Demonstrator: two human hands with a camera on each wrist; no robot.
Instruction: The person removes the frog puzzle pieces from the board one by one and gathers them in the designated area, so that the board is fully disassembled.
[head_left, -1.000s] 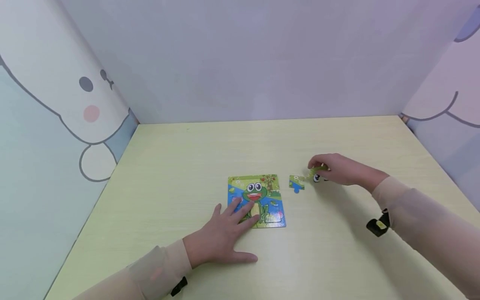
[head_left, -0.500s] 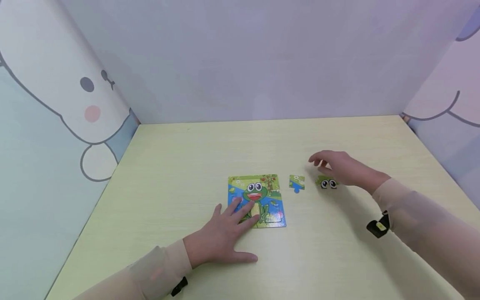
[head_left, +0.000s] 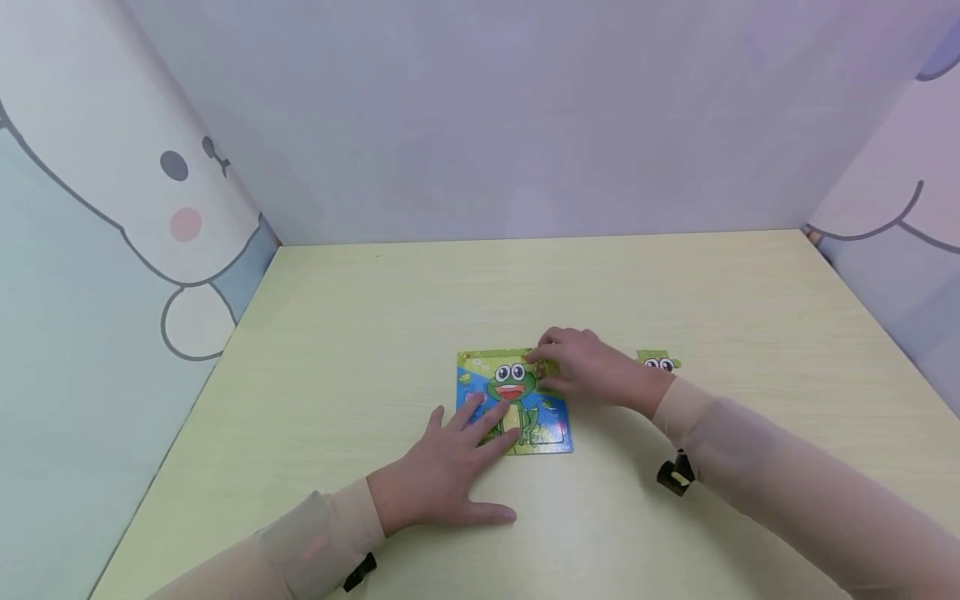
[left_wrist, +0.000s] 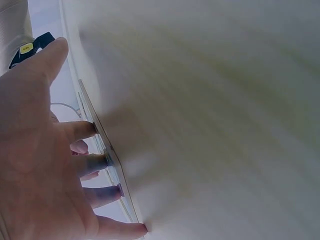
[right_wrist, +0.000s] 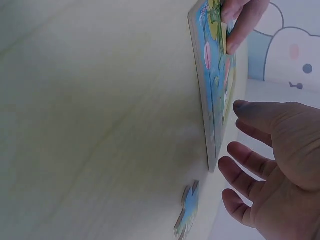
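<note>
One frog puzzle board [head_left: 495,354], lying flat on the table [head_left: 390,333] — pieces fitted inside the border, frog picture [head_left: 511,388] facing up, lower left part and upper right corner covered by hands. Left hand [head_left: 450,475]: spread wide, fingers nearly straight, fingertips pressing on the board's lower left part, thumb on the near side of the board. Right hand [head_left: 588,365]: loosely curved over the board's upper right corner, with a gap between thumb and fingers; fingertip contact with the board — cannot tell. Right of the board, well apart: a loose eye piece [head_left: 658,361], lower edge hidden behind the right wrist. Nearer the board's right edge, in the right wrist view: a loose blue-marked piece [right_wrist: 189,204], flat on the table. Beyond the board, a pale wall [head_left: 480,125]; far left of the board, a cartoon-printed panel [head_left: 75,333].
</note>
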